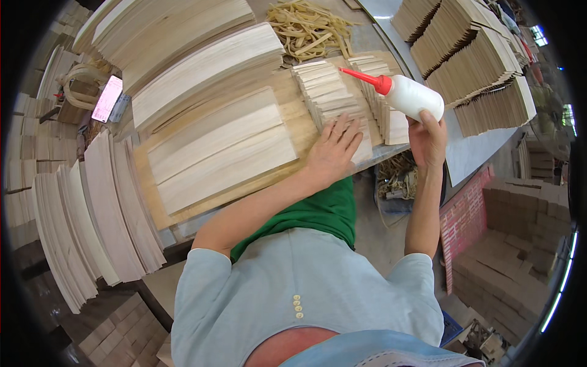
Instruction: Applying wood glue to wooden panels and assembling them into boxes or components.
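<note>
My right hand [427, 139] is closed around the base of a white squeeze bottle [413, 98], raised at the right of the table. Its long red nozzle [370, 78] points to the left, over the far end of the thin wood strips. My left hand [334, 150], a little blurred, lies with fingers apart on the near end of a fanned row of pale wood strips [327, 88]. A second fanned row of strips [371, 92] lies just right of it, partly behind the bottle. Left of my hand, two flat wood panels [226, 150] rest side by side on a board [286, 119].
Stacks of wood panels [208, 67] stand at the back left, more boards [113, 208] at the near left. Loose rubber bands [309, 27] lie in a heap at the far edge. Bundled wood pieces [471, 67] fill the right side. A lit phone [107, 99] stands at the far left.
</note>
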A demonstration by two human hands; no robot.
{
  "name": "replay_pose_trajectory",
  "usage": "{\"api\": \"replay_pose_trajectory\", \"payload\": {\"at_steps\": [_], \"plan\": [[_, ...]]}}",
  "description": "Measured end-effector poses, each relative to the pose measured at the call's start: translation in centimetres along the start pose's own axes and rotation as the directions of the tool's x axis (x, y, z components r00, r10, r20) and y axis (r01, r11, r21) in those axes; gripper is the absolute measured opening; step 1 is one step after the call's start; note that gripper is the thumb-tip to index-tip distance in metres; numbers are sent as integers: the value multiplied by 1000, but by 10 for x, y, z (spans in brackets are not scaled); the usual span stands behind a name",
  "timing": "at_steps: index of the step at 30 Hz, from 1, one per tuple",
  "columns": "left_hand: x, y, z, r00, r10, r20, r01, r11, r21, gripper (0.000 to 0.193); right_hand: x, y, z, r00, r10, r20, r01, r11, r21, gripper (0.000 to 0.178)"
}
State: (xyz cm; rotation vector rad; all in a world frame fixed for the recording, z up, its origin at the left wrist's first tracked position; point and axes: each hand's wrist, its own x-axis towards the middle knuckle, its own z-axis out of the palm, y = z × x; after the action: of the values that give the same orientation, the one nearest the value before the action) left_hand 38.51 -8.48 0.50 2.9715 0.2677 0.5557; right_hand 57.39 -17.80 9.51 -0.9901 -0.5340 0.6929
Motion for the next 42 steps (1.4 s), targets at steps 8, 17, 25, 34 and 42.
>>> {"api": "replay_pose_trajectory", "payload": {"at_steps": [8,17,25,34,42], "plan": [[5,-7,-7,994,-5,105,18,992,-126,81,26,20,-1,999,-52,-7,53,988,147,45],[4,-7,-8,994,-37,103,49,992,-118,88,69,43,33,993,114,21,-116,974,194,54],[0,-9,-1,995,-77,67,83,992,-97,85,100,72,65,988,152,19,-153,970,190,52],[3,-8,1,995,-85,43,89,990,-109,81,135,86,60,979,200,40,-203,973,108,49],[5,-10,-7,993,-84,77,96,983,-155,84,137,86,59,987,124,101,-137,980,142,49]]}}
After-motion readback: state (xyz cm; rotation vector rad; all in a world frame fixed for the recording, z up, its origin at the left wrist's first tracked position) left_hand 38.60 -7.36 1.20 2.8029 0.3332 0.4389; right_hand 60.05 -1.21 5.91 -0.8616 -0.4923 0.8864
